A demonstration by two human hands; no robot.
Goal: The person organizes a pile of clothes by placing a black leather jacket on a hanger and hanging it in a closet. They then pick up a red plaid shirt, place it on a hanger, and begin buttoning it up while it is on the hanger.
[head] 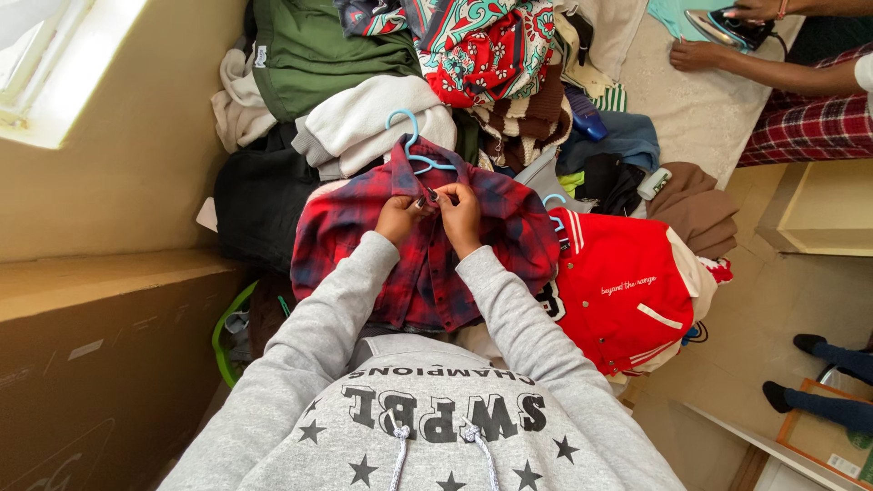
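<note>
Red plaid shirt [364,245] on a blue hanger [414,145] lies lengthwise straight ahead atop a clothes pile [473,64], left hand [400,218] and right hand [461,214] both pinching its collar placket.

plaid shirt [420,264]: we see soft, matt woven cloth
hanger [411,145]: we see smooth, glossy blue plastic
varsity jacket [627,295]: we see matt red fabric

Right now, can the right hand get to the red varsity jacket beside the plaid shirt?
Probably yes. The right hand is pinching the plaid shirt at its collar, and the red varsity jacket lies just right of it, uncovered, with nothing between; it would have to let go first.
</note>
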